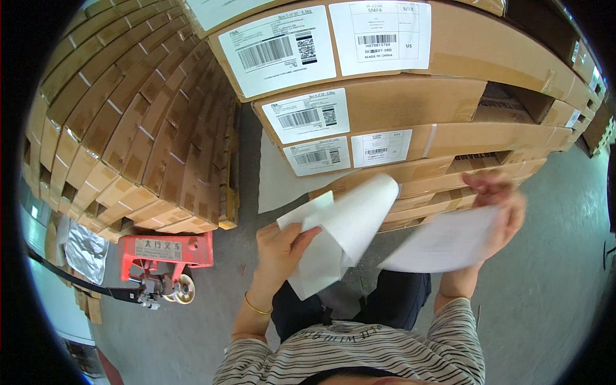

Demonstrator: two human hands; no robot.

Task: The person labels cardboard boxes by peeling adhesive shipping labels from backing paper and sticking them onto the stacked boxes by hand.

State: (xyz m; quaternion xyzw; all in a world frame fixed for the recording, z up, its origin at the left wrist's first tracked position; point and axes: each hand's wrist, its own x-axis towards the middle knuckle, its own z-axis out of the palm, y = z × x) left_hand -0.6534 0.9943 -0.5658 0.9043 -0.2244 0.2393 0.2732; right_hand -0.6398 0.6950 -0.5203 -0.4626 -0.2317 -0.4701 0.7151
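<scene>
My left hand [282,247] is closed on a loose bundle of white paper sheets [350,224], pinched between thumb and fingers. The sheets curl and fold upward to the right. Smeared by motion, my right hand [504,212] grips a single white paper sheet [443,244] by its right end. Both hands are in front of stacked cardboard boxes [410,96]. White printed labels [305,115] with barcodes are stuck on the left part of several boxes. Whether the sheets in my hands bear print, I cannot make out.
At left stands a tall stack of taped cardboard boxes [128,128]. Before it is a red pallet jack [202,250] with a black handle. A silvery wrapped bundle [86,250] lies beyond the jack. Under the near stack's left edge lies a white sheet [273,173].
</scene>
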